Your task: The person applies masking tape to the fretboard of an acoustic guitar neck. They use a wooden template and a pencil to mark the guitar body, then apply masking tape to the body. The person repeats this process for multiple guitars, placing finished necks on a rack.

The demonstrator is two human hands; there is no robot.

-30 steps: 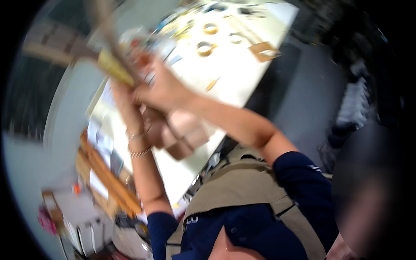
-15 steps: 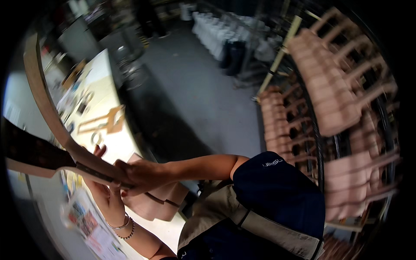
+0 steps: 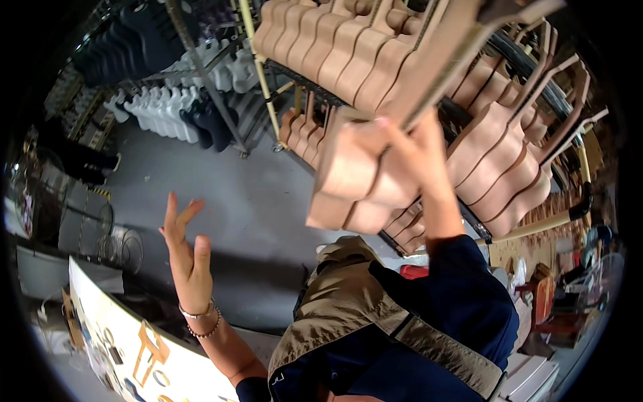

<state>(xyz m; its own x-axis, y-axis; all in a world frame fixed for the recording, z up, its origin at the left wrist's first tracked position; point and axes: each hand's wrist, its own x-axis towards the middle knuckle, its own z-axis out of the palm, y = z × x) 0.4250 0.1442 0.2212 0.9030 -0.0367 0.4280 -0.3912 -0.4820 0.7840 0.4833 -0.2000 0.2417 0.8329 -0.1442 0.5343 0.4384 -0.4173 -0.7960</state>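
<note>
My right hand grips the necks of what look like two unfinished wooden guitars held together. Their pale bare bodies hang below the hand, and the necks run up to the upper right, smeared by motion. My left hand is raised in the air at the left, fingers apart, holding nothing. A bracelet circles its wrist. Right beside the held guitars is a rack bearing rows of similar unfinished guitars, packed side by side with necks pointing upward.
A white worktable lies at the lower left, with a wooden template and rings of tape on it. White guitar bodies and dark ones hang on racks at the far left. A person's dark-clothed legs show beyond the grey floor.
My view has swung from the worktable toward the rack. The guitars have moved to the right in my right hand. My left hand has let go of them and come apart from them.
</note>
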